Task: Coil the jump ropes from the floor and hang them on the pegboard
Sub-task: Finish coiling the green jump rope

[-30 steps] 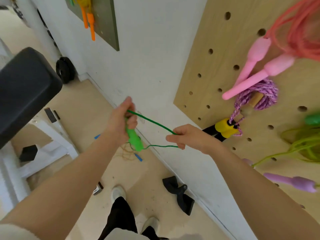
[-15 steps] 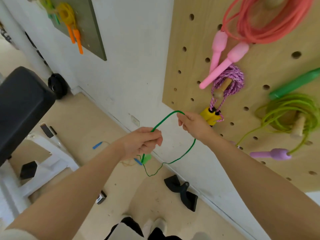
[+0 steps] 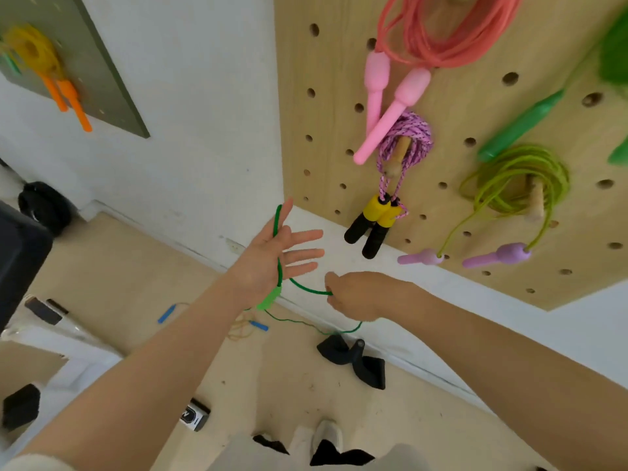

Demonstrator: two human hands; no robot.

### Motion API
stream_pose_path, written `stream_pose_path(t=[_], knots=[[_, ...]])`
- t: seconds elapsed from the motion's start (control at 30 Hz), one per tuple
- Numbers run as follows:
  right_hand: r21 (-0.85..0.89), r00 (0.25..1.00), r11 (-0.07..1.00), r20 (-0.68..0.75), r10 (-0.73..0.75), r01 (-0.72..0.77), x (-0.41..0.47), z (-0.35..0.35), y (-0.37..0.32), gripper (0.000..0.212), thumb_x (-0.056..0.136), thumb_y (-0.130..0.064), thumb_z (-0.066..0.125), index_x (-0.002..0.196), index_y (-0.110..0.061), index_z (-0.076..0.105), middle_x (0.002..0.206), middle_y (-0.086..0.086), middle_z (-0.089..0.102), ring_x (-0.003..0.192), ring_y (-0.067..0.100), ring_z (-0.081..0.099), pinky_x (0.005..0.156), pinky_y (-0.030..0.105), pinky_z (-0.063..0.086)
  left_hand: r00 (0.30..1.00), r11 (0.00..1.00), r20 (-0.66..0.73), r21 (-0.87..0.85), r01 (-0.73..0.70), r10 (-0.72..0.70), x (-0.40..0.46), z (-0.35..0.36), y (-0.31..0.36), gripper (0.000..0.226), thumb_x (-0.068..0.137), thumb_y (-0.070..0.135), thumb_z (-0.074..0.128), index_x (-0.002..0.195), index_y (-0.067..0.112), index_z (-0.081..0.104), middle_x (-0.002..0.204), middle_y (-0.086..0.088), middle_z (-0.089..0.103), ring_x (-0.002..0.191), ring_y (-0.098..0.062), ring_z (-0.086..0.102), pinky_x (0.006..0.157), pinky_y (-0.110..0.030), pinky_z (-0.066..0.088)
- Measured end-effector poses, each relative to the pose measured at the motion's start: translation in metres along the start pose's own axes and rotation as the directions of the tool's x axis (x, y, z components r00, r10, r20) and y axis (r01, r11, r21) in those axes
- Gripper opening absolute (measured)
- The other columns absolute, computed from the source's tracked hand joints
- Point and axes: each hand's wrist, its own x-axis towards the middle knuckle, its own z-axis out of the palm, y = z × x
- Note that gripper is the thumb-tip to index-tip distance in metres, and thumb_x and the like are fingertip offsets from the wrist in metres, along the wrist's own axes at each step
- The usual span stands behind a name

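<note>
Coiling the thin green jump rope [image 3: 307,289], the person had opened the left hand [image 3: 272,258] flat since half a second earlier, when it was closed round the cord; its fingers were now straight and spread, palm up, and the rope ran as a loop over the thumb side and down across the palm. The rope's bright green plastic handle [image 3: 269,299] hung just below the heel of that hand. The right hand [image 3: 360,294], just right of the left and a little nearer, pinched the cord in curled fingers; a second earlier it had been drawing the cord away from a left hand that gripped the handle. The rest of the cord trailed down to the pale floor [image 3: 136,287], passing near a black object [image 3: 353,362] by the wall. By my judgement this meant the winding had only begun: one turn lay over the open hand, much rope was loose, and hanging was some way off. On the tan wooden pegboard [image 3: 452,212] to the far right, coiled pink, purple and yellow-green ropes already hung on pegs. Another thin rope with blue handles [image 3: 258,325] lay on the floor beyond the hands.
</note>
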Motion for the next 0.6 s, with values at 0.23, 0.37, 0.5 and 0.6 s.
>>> stream_pose_path(t=[0.23, 0.37, 0.5, 0.6], knots=[[0.087, 0.871, 0.983, -0.481, -0.103, 0.164, -0.035, -0.056, -0.014, 0.016, 0.089, -0.024, 0.057, 0.079, -0.016, 0.065, 0.067, -0.002, 0.059, 0.060, 0.013, 0.049, 0.058, 0.032, 0.040, 0.947, 0.941, 0.229, 0.302, 0.153, -0.227, 0.002, 0.019, 0.006, 0.025, 0.102, 0.027, 0.032, 0.102, 0.020, 0.056, 0.077, -0.004, 0.065, 0.041, -0.016, 0.051, 0.043, -0.022, 0.040], [0.402, 0.718, 0.901, -0.675, 0.173, 0.161, -0.048, -0.061, -0.001, 0.020, 0.078, -0.026, 0.074, 0.079, -0.009, 0.063, 0.068, 0.006, 0.063, 0.058, 0.014, 0.053, 0.047, 0.014, 0.035, 0.898, 0.905, 0.273, 0.350, 0.243, -0.346, -0.001, 0.020, 0.020, 0.045, 0.101, 0.041, 0.023, 0.075, 0.013, 0.048, 0.052, 0.002, 0.032, 0.036, -0.007, 0.014, 0.038, -0.019, 0.011], [0.678, 0.707, 0.625, -0.653, 0.271, 0.386, -0.053, -0.056, -0.004, 0.012, 0.080, -0.011, 0.071, 0.081, -0.015, 0.059, 0.073, 0.000, 0.066, 0.054, 0.003, 0.055, 0.048, 0.010, 0.037, 0.808, 0.878, 0.417, 0.415, 0.240, -0.418, -0.011, 0.019, 0.028, 0.050, 0.097, 0.046, 0.021, 0.058, 0.018, 0.032, 0.050, 0.006, 0.021, 0.038, -0.004, 0.012, 0.039, -0.019, 0.007], [0.770, 0.779, 0.472, -0.580, 0.238, 0.429, -0.048, -0.044, -0.013, 0.016, 0.092, -0.018, 0.056, 0.079, -0.020, 0.065, 0.065, -0.007, 0.059, 0.059, 0.002, 0.048, 0.059, 0.018, 0.037, 0.784, 0.941, 0.521, 0.207, 0.267, -0.337, -0.014, 0.011, 0.037, 0.053, 0.092, 0.049, 0.033, 0.046, 0.022, 0.038, 0.045, 0.009, 0.023, 0.036, -0.003, 0.013, 0.033, -0.014, 0.012]])
